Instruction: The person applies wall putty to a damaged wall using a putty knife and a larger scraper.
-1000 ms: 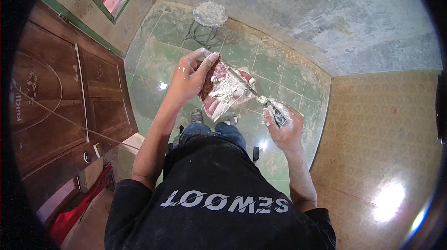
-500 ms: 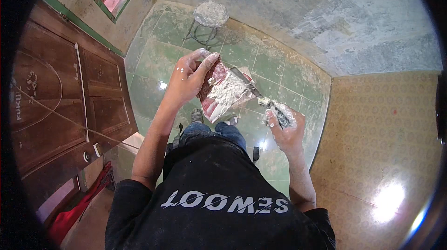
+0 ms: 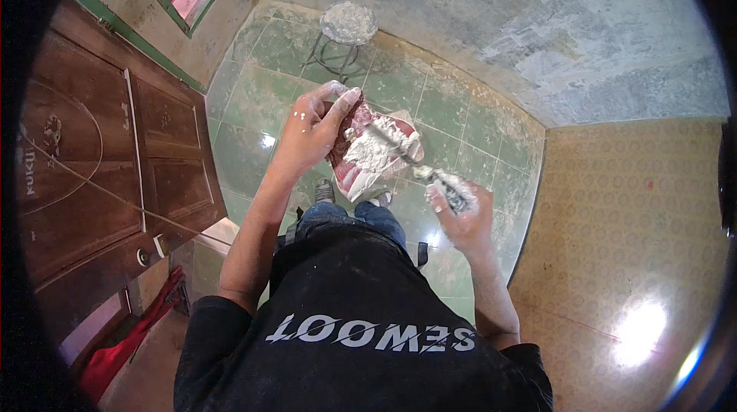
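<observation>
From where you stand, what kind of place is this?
Probably a room in a house under repair: green floor tiles, a patchy grey plastered wall, a wooden door, and a plaster-spattered stool.

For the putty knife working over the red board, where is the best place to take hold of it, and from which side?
Take the putty knife by its handle end, coming from the person's right, as the right hand does now. The blade points left over the red board, held by the left hand, and is coated in white plaster, so only the handle offers a usable grip.
</observation>
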A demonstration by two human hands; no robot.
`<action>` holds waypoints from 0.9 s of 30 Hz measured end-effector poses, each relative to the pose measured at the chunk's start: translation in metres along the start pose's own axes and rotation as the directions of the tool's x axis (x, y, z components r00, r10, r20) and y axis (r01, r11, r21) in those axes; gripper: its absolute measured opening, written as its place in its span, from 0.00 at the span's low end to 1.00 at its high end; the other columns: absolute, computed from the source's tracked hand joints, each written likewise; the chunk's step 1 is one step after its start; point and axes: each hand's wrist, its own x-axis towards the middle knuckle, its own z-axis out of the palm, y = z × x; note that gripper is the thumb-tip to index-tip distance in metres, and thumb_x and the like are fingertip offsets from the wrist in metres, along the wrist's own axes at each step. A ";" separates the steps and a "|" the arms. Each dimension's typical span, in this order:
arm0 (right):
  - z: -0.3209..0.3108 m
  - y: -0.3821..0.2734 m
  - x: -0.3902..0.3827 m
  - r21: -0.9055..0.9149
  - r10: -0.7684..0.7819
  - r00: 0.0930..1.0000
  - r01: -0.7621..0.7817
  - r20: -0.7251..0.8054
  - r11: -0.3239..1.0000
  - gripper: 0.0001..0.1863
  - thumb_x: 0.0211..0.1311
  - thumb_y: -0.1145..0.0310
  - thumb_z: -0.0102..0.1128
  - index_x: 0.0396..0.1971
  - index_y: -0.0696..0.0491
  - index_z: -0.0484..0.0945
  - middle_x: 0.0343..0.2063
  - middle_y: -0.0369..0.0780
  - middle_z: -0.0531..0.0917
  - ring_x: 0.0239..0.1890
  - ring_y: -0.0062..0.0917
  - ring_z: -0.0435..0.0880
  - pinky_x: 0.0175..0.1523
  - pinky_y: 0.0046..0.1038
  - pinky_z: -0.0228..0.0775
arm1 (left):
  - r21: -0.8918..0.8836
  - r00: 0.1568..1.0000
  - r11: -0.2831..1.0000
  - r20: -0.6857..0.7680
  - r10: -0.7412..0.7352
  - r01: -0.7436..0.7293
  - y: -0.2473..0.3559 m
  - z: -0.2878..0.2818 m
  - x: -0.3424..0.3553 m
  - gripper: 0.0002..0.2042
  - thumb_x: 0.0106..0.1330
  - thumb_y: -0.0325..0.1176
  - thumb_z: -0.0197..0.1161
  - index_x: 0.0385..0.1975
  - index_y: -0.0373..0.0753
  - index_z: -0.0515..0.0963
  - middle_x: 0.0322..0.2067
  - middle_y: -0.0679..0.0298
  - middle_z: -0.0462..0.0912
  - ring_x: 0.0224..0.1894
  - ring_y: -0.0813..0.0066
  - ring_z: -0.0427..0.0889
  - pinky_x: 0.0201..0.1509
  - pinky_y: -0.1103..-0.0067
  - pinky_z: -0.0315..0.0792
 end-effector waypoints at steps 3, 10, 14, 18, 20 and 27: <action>-0.002 0.002 0.000 -0.012 -0.031 0.997 0.030 -0.077 0.999 0.12 0.55 0.70 0.68 0.36 0.61 0.82 0.28 0.46 0.85 0.28 0.27 0.86 0.35 0.25 0.76 | -0.047 0.999 0.998 0.013 -0.037 0.037 -0.001 -0.002 0.000 0.11 0.69 0.35 0.59 0.37 0.32 0.80 0.23 0.69 0.79 0.25 0.88 0.72 0.27 0.85 0.65; 0.013 -0.008 -0.017 -0.098 -0.186 0.982 0.185 -0.008 0.978 0.12 0.51 0.73 0.69 0.36 0.61 0.83 0.32 0.47 0.86 0.33 0.33 0.86 0.40 0.27 0.76 | -0.002 0.998 0.998 0.035 -0.060 0.060 0.013 -0.005 -0.003 0.12 0.68 0.38 0.61 0.35 0.32 0.80 0.20 0.70 0.77 0.21 0.88 0.69 0.23 0.83 0.61; 0.008 -0.011 -0.008 -0.064 -0.104 0.994 0.106 0.030 0.992 0.12 0.51 0.73 0.68 0.37 0.61 0.83 0.32 0.46 0.86 0.33 0.33 0.86 0.41 0.28 0.76 | -0.008 0.997 0.997 0.030 -0.072 0.072 0.012 -0.005 -0.004 0.13 0.68 0.39 0.61 0.34 0.33 0.80 0.19 0.70 0.76 0.20 0.88 0.68 0.21 0.83 0.59; -0.001 -0.008 -0.006 -0.170 -0.238 0.970 0.227 -0.046 0.959 0.15 0.52 0.68 0.70 0.40 0.57 0.83 0.33 0.46 0.83 0.32 0.35 0.84 0.40 0.31 0.75 | -0.007 0.999 1.000 0.043 -0.028 0.028 0.000 -0.005 -0.001 0.13 0.69 0.39 0.60 0.34 0.33 0.80 0.19 0.71 0.76 0.20 0.88 0.68 0.21 0.83 0.60; 0.000 -0.009 -0.008 -0.273 -0.291 0.956 0.271 -0.035 0.923 0.16 0.52 0.67 0.71 0.41 0.56 0.83 0.35 0.47 0.82 0.34 0.37 0.83 0.41 0.32 0.75 | -0.046 0.998 0.998 0.048 -0.030 0.032 -0.004 -0.003 0.000 0.13 0.69 0.39 0.60 0.34 0.33 0.80 0.18 0.71 0.76 0.20 0.88 0.68 0.21 0.83 0.60; -0.008 0.012 -0.021 -0.482 -0.375 0.917 0.392 0.135 0.784 0.20 0.46 0.68 0.76 0.43 0.53 0.83 0.40 0.47 0.79 0.42 0.39 0.81 0.43 0.33 0.74 | 0.024 0.984 0.986 0.061 -0.165 0.164 0.005 -0.011 0.002 0.14 0.68 0.40 0.60 0.32 0.32 0.79 0.15 0.71 0.74 0.18 0.89 0.67 0.19 0.83 0.59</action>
